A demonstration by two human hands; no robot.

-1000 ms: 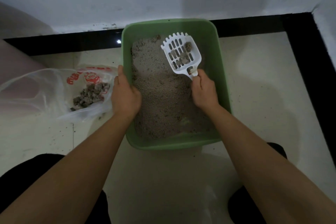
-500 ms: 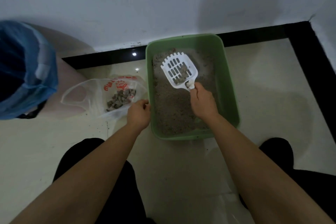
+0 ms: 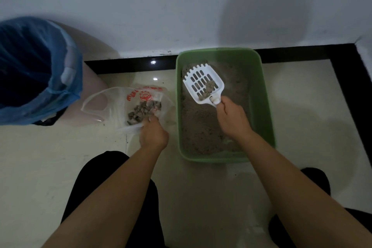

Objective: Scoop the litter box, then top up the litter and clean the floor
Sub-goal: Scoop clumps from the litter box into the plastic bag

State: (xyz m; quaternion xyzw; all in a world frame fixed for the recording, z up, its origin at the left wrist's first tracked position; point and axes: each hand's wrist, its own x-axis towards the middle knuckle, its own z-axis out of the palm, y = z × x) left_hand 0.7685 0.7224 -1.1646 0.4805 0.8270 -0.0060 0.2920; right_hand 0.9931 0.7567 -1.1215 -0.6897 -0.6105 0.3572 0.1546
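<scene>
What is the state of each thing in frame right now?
scoop: held over the litter, a few clumps on it
litter box: on the floor, holds litter
plastic bag: lying open on the floor, clumps inside
left hand: grips the bag's near edge
right hand: grips the scoop's handle
bin liner: open, contents too dark to tell

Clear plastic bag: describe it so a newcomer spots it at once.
Find the green plastic litter box by the wall. The clear plastic bag lies left of it, gripped by the left hand. Only it bears red print over grey clumps.
</scene>
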